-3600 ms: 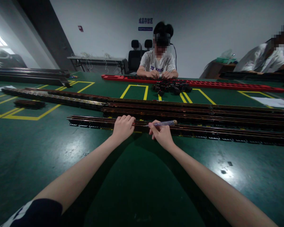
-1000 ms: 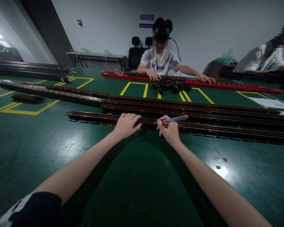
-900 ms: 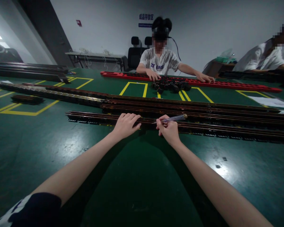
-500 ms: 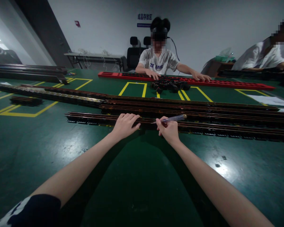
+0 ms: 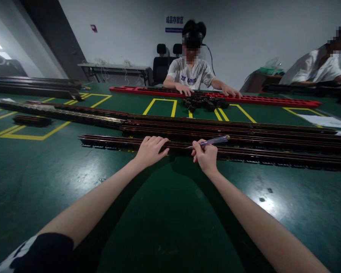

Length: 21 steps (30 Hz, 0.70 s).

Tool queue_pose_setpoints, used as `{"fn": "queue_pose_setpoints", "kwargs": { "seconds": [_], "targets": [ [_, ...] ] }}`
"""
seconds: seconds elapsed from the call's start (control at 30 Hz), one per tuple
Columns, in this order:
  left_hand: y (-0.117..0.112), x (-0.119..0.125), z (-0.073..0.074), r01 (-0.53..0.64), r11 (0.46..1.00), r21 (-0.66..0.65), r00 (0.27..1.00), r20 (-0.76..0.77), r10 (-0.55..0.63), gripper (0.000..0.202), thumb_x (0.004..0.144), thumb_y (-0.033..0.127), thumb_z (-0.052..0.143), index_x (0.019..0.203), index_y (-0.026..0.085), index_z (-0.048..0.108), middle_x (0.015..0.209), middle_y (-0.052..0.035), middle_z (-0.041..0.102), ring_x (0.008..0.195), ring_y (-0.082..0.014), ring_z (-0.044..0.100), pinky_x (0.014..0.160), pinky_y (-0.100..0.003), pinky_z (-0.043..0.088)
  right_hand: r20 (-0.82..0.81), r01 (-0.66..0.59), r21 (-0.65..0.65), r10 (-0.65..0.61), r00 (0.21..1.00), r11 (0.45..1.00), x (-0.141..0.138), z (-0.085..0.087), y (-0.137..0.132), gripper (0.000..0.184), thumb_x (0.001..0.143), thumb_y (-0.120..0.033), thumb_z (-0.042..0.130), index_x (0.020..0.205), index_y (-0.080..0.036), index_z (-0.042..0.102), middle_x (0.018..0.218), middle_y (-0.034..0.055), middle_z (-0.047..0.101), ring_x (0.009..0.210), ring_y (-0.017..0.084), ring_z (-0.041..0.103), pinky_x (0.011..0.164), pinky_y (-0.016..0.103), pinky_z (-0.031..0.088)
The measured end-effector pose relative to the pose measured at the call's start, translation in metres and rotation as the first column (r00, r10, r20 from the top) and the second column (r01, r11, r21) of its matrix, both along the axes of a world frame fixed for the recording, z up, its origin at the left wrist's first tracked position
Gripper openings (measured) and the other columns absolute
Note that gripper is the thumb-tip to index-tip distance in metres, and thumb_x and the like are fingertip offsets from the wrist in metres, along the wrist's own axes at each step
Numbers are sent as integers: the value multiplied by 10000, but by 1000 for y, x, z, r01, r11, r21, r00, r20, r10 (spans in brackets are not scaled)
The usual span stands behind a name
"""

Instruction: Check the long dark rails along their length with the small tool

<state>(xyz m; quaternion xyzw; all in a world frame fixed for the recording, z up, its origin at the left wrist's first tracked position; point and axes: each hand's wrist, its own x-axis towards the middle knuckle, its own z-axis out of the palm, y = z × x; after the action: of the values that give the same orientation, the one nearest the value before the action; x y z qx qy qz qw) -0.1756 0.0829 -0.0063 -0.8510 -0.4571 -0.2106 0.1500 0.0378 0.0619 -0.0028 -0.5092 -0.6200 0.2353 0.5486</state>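
My left hand point(image 5: 151, 150) lies over a long dark strip point(image 5: 110, 143), fingers across its top and thumb along its near edge. Just right of it, my right hand point(image 5: 207, 156) is closed around a slim screwdriver point(image 5: 216, 140) with a see-through handle. The handle points up and to the right. Its thin shaft slants down to the left, over the same strip between my hands. Whether the tip touches the strip is too small to tell.
Behind the strip lie more long dark strips point(image 5: 244, 129), and a short dark piece point(image 5: 32, 120) sits at left. Across the green table point(image 5: 170, 212), a person point(image 5: 189, 72) rests both hands on a red slotted rail point(image 5: 287, 101), near a dark cluster of parts point(image 5: 204, 102). Another person point(image 5: 312, 68) sits at right.
My right hand has shifted slightly right with the screwdriver, away from my left hand, which stays in place. The red rail and the facing person's hand on its right part have slid left.
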Motion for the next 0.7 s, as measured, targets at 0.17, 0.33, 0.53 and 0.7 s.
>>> {"fn": "queue_pose_setpoints", "kwargs": {
  "seconds": [0.17, 0.33, 0.53, 0.7],
  "targets": [
    [0, 0, 1, -7, 1000, -5, 1000, -6, 7, 371, 921, 379, 421, 1164, 151, 585, 1084, -104, 681, 957, -239, 625, 830, -394, 439, 23, -47, -15, 48, 999, 999, 0, 1, -1, 382, 848, -460, 508, 567, -204, 479, 450, -12, 551, 314, 91, 502, 329, 191, 359],
    [0, 0, 1, -2, 1000, -3, 1000, -7, 2, 374, 924, 386, 418, 1162, 150, 583, 1085, -108, 681, 953, -234, 625, 825, -390, 441, 27, -45, -10, 46, 999, 999, 0, 0, 0, 376, 853, -455, 501, 575, -204, 481, 459, -7, 559, 311, 93, 498, 337, 200, 371],
    [0, 0, 1, -1, 1000, -2, 1000, -13, 1, 385, 926, 387, 415, 1158, 132, 587, 1084, -107, 682, 952, -234, 626, 828, -391, 444, 23, -39, -17, 40, 999, 999, -1, 2, -1, 386, 850, -468, 508, 576, -198, 475, 461, -8, 555, 310, 89, 492, 335, 198, 368],
    [0, 0, 0, -6, 1000, 10, 1000, -14, 6, 380, 924, 389, 419, 1153, 139, 590, 1086, -105, 684, 947, -235, 627, 828, -392, 444, 38, -41, -20, 42, 998, 999, -1, 4, -2, 383, 851, -456, 506, 573, -195, 471, 453, -13, 543, 306, 85, 484, 335, 195, 369]
  ]
}}
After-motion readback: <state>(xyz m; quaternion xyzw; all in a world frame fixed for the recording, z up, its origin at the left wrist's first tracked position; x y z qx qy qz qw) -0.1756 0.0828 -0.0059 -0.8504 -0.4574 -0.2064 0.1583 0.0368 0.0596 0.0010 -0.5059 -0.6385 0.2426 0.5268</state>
